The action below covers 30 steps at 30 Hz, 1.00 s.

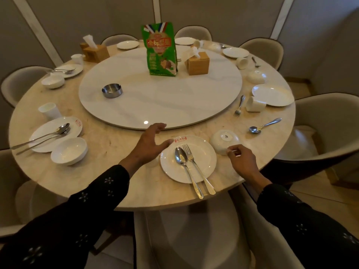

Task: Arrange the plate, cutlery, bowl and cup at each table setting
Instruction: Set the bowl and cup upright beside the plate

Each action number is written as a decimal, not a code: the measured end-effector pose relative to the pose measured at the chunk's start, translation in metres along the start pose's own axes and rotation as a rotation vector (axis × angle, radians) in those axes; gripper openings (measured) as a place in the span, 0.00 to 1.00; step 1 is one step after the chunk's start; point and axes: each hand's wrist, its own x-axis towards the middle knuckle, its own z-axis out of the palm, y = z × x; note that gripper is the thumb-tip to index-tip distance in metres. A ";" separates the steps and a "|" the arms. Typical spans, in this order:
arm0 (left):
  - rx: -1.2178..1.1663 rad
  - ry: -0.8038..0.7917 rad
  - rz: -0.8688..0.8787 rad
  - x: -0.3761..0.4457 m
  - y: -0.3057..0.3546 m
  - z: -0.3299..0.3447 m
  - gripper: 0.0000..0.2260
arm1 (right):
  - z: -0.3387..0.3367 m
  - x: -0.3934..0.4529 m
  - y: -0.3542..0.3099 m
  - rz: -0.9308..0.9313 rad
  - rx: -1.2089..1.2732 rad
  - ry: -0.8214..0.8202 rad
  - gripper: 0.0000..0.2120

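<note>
A white plate (202,166) lies at the near edge of the round table, with a spoon (181,158) and a fork (191,158) side by side on it, handles over the rim toward me. To its right sits an upside-down white bowl (223,139). My right hand (243,162) pinches that bowl's near rim. Over the table just left of the plate is my left hand (149,143), fingers spread and relaxed, thumb at the plate's edge, holding nothing.
A lazy Susan (159,101) carries a green bag (160,49), a steel ashtray (112,90) and a wooden tissue box (198,63). A loose spoon (264,126), a fork (240,105), a tipped cup (254,105) and a plate (272,95) lie at right. A set place (55,133) lies at left. Chairs ring the table.
</note>
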 end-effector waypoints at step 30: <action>0.023 0.150 -0.272 0.020 0.088 0.207 0.15 | -0.064 0.102 0.082 -0.007 -0.008 -0.399 0.17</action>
